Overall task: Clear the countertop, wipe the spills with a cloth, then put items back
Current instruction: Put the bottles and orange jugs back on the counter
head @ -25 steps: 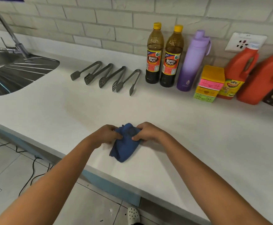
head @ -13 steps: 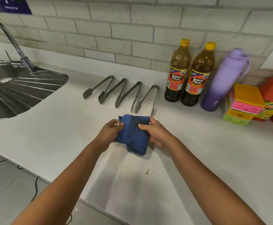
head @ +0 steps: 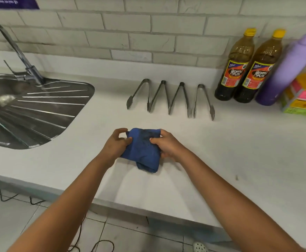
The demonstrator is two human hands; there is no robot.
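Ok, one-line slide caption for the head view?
Both hands, left and right, hold a folded blue cloth over the white countertop, four tongs behind.

"DATU PUTI" on both dark bottles' (head: 234, 70) labels; purple sign (head: 12, 2) txt unreadable.

1. The cloth (head: 143, 151) is deep blue with a darker smudge near its top edge.
2. The counter (head: 239, 151) is plain white.
3. Four tongs (head: 170, 97) are dull grey metal.
4. Two bottles (head: 246, 70) hold dark brown liquid, with yellow caps and red-and-yellow labels.
5. The flask (head: 290, 70) at the counter's right edge is lilac, darkening to purple below.
6. The stacked boxes (head: 303, 95) are yellow, pink and green.
7. The sink (head: 30, 110) is silver steel, ribbed.
8. The wall tiles (head: 148, 33) are pale grey.
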